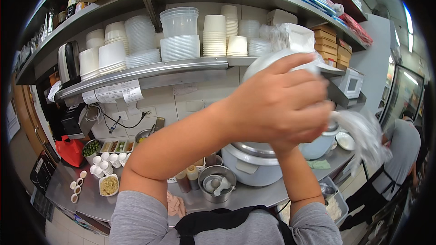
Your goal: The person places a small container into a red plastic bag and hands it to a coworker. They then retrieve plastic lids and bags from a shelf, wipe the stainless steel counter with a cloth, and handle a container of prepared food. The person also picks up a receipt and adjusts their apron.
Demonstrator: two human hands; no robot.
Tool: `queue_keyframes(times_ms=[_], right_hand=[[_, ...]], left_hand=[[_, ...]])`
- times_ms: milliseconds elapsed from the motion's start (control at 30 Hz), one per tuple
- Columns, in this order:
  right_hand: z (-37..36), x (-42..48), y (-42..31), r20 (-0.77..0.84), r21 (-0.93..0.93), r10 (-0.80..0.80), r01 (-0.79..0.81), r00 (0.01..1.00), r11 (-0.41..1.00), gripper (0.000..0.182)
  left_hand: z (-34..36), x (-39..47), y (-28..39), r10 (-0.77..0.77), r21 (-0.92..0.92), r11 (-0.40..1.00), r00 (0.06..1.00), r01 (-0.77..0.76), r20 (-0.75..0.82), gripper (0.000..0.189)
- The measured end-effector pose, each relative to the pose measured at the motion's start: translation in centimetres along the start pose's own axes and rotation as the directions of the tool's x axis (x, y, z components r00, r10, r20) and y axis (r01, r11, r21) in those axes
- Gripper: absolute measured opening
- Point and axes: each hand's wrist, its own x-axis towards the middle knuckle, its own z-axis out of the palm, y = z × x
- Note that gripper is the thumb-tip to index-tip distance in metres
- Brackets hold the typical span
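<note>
My left hand (289,98) is raised in front of my chest, its fingers curled and slightly blurred. A translucent white plastic bag (362,136) trails out to the right from these fingers, blurred by motion. Behind the same hand shows a smooth white rounded thing (260,63); too little is visible to name it. My right forearm (299,180) rises to meet the left wrist. The right hand itself is almost wholly hidden behind the left one, so its grip cannot be seen. Below both hands stands a large rice cooker (253,166) with a metal lid.
On the steel counter (245,197) are a metal pot (217,183), sauce bottles (192,177), small white cups (105,166) and a bowl of chopped food (109,185). Stacked containers (180,37) fill the shelf above. A second cooker (315,146) and a bending co-worker (402,153) are at right.
</note>
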Motion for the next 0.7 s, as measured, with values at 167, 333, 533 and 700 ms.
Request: queue_keyframes(times_ms=[167,333,533,700], right_hand=[[1.2,10.5,4.3,-0.455,0.285,-0.183,0.338,0.871,0.897,0.094],[1.0,27.0,11.0,-0.657,-0.207,-0.579,0.623,0.483,0.754,0.081],[6.3,45.9,24.1,-0.159,-0.737,-0.662,0.358,0.733,0.573,0.075],[9.2,49.0,30.0,0.411,-0.784,0.249,0.202,0.877,0.587,0.078]], left_hand=[[2.1,2.2,-2.3,0.098,0.216,0.974,0.983,-0.063,-0.156,0.029],[-1.4,-1.6,-4.2,-0.120,0.352,0.934,0.985,0.069,0.126,0.048],[-5.9,-5.2,-4.6,-0.445,0.526,0.820,0.829,0.225,0.339,0.038],[-9.2,-6.5,-3.1,-0.598,0.615,0.719,0.739,0.322,0.312,0.023]])
